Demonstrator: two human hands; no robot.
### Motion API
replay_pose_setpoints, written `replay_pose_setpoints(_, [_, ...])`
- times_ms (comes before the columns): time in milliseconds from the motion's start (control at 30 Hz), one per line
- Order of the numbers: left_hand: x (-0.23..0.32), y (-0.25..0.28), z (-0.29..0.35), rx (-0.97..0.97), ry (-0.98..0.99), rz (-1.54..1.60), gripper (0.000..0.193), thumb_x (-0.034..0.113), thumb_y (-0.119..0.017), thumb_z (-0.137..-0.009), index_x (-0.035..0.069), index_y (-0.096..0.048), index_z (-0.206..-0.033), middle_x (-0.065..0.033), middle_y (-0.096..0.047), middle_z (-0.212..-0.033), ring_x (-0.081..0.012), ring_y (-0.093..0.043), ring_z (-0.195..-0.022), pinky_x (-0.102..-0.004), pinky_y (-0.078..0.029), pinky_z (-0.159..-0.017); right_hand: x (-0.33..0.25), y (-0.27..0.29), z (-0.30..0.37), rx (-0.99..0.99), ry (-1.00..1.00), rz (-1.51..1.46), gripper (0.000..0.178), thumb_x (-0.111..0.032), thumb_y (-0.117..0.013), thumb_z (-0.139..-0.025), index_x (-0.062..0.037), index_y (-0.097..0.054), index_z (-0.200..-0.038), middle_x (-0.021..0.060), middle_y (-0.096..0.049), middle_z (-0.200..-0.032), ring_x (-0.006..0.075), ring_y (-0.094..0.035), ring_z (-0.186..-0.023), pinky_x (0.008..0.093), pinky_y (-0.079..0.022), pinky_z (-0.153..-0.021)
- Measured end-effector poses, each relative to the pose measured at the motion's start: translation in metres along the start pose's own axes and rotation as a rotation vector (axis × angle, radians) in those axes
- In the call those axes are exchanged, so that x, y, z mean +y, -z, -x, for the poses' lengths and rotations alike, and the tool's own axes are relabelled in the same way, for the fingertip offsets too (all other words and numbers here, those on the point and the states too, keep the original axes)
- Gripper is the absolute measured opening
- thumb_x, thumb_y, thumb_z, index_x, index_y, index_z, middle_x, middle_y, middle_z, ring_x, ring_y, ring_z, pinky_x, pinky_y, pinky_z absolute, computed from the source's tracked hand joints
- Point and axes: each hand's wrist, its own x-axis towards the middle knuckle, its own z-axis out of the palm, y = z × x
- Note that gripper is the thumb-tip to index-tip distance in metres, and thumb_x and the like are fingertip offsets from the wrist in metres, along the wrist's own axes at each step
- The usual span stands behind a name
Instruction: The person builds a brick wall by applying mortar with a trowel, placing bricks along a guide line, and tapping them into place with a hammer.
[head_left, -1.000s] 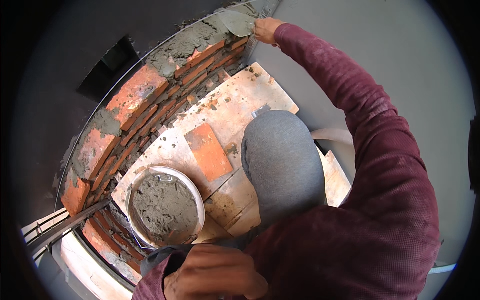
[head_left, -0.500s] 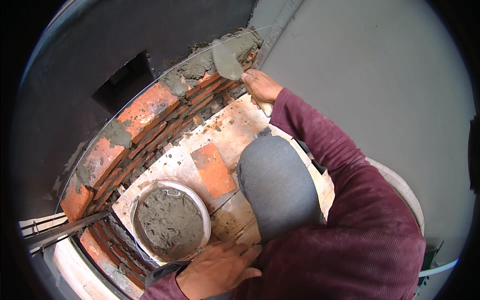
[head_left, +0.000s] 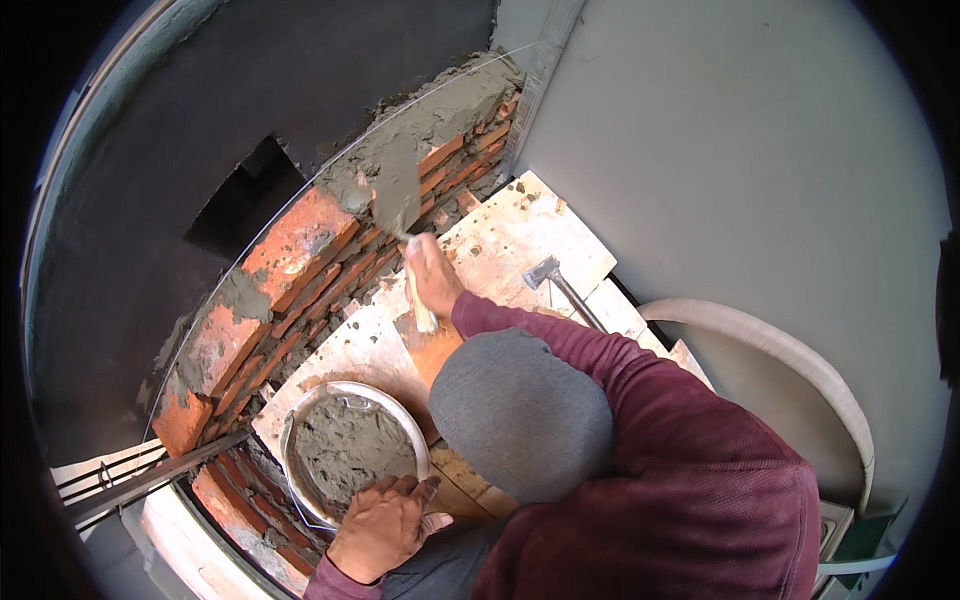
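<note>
Two hands in view, both mine. Right hand (head_left: 432, 275) is clamped around the handle of a trowel (head_left: 398, 195); its mortar-coated blade points toward 12 o'clock and lies on the top course of the brick wall (head_left: 300, 240). That wall curves from 8 o'clock up to 1 o'clock, with grey mortar (head_left: 440, 115) spread thick along its upper end.

Left hand (head_left: 380, 525) sits at 6 o'clock, fingers spread and resting on the near rim of a round bucket (head_left: 300, 405) that holds wet mortar. It touches the rim; I cannot tell whether it actually grips it.

Behind the trowel hand, pale boards (head_left: 520, 225) cover the floor. One hammer (head_left: 555, 280) lies on them at 2 o'clock of the hand, well apart. My grey knee (head_left: 520, 415) fills the centre, with a loose brick (head_left: 435, 355) partly hidden at its upper left edge.
</note>
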Motion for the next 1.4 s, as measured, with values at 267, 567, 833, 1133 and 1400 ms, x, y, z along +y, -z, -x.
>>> replay_pose_setpoints(267, [0.029,-0.011,0.041,-0.056,-0.203,0.076,0.038,0.034,-0.057,-0.094,0.005,-0.065,-0.117,-0.0128,-0.066,-0.104,-0.0296,-0.063,-0.100,-0.0395,-0.049,-0.085,-0.093,0.077,0.049,-0.748,0.288,0.858,0.035,-0.035,-0.051,-0.100,-0.0034,-0.047,-0.114,0.0180,-0.061,-0.088,0.0322,-0.065,-0.079,0.0466,-0.051,-0.070])
replay_pose_setpoints(567, [0.050,-0.041,0.059,-0.045,-0.098,-0.186,0.019,0.021,-0.059,-0.086,0.007,-0.071,-0.091,-0.0074,-0.065,-0.091,-0.0242,-0.061,-0.091,-0.0386,-0.047,-0.077,-0.262,0.035,0.027,-1.058,0.784,1.499,0.027,-0.019,-0.063,-0.089,-0.0003,-0.061,-0.108,0.0166,-0.064,-0.072,0.0295,-0.066,-0.064,0.0440,-0.053,-0.060])
replay_pose_setpoints(833, [0.065,-0.050,0.068,-0.041,-0.083,-0.250,0.019,0.018,-0.061,-0.082,0.004,-0.073,-0.088,-0.0078,-0.067,-0.088,-0.0226,-0.062,-0.087,-0.0385,-0.046,-0.075,-0.246,-0.062,0.090,-1.210,0.948,1.716,0.022,-0.013,-0.053,-0.094,0.0065,-0.062,-0.100,0.0118,-0.061,-0.063,0.0212,-0.065,-0.058,0.0369,-0.055,-0.055])
replay_pose_setpoints(1133, [0.065,-0.045,0.082,-0.117,-0.102,-0.252,0.022,0.018,-0.062,-0.082,0.004,-0.073,-0.095,-0.0070,-0.067,-0.090,-0.0220,-0.061,-0.088,-0.0369,-0.044,-0.077,-0.178,-0.123,0.121,-1.610,0.450,1.405,0.026,-0.017,-0.057,-0.093,0.0055,-0.060,-0.106,0.0235,-0.065,-0.076,0.0397,-0.067,-0.075,0.0473,-0.055,-0.070])
replay_pose_setpoints(1400, [0.072,-0.142,0.052,0.053,0.113,-0.033,0.015,0.017,-0.062,-0.078,0.007,-0.072,-0.081,-0.0071,-0.066,-0.085,-0.0218,-0.061,-0.086,-0.0360,-0.046,-0.073,-0.141,-0.078,0.088,-1.681,0.466,0.951,0.037,-0.023,-0.062,-0.092,0.0016,-0.061,-0.120,0.0288,-0.067,-0.103,0.0430,-0.064,-0.098,0.0466,-0.051,-0.085])
